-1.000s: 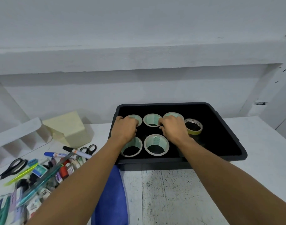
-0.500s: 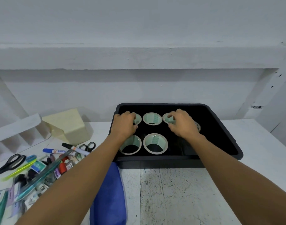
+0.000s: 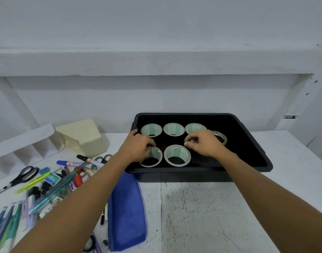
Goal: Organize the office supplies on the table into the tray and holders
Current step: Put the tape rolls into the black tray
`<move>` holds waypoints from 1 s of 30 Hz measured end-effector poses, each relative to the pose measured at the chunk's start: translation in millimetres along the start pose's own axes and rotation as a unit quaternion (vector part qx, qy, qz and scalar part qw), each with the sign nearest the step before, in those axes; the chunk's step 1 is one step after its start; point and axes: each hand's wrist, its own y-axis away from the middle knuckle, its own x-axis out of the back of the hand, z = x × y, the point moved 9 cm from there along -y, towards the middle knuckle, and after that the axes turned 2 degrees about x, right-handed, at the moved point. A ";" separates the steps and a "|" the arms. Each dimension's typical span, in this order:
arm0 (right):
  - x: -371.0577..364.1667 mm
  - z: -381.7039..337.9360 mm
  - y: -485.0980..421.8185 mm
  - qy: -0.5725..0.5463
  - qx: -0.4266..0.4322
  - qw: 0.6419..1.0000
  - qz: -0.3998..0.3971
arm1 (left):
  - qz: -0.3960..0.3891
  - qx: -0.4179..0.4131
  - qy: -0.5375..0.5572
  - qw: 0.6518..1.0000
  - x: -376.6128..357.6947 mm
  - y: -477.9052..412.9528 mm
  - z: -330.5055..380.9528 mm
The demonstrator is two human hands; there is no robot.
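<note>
A black tray (image 3: pixel 174 169) stands on the white table and holds several tape rolls with pale green cores. Three of them line its far side: left (image 3: pixel 151 130), middle (image 3: pixel 174 129), right (image 3: pixel 194 127). My left hand (image 3: pixel 138 147) lies over the far left rim of the near-left tape roll (image 3: pixel 153 159), fingers curled down onto it. The near-middle roll (image 3: pixel 177 155) stands free. My right hand (image 3: pixel 204 145) hovers inside the tray with loosely curled fingers, holding nothing. It partly hides a smaller clear tape roll (image 3: pixel 221 136).
Left of the tray lies a heap of pens, markers (image 3: pixel 72 163) and small items, with scissors (image 3: pixel 19 178) at its edge. A cream holder (image 3: pixel 83 137) and a white rack (image 3: pixel 21 141) stand behind them. A blue pouch (image 3: pixel 127 212) lies in front of the tray.
Both hands have drawn back from the far row of tape rolls toward me. The left hand now sits on the near-left roll and the right hand is off the far-right roll.
</note>
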 end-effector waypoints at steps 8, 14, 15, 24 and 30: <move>-22.2 -2.4 7.1 -0.080 -0.025 0.995 -0.053 | 0.014 0.025 -0.012 1.000 -0.2 -0.7 -3.1; 27.7 66.4 9.6 -0.011 -0.167 0.978 0.123 | 0.011 0.017 -0.031 0.999 -3.6 0.7 -3.3; 32.1 79.1 13.0 0.028 -0.195 0.973 0.118 | 0.011 0.012 -0.041 0.999 -5.0 1.1 -3.0; -4.5 119.0 10.9 0.140 -0.302 0.942 -0.036 | 0.025 0.009 -0.028 0.999 -4.3 2.5 -3.9; 30.2 86.3 16.0 0.164 -0.239 0.953 0.089 | 0.091 0.024 0.040 0.995 11.1 8.3 -3.6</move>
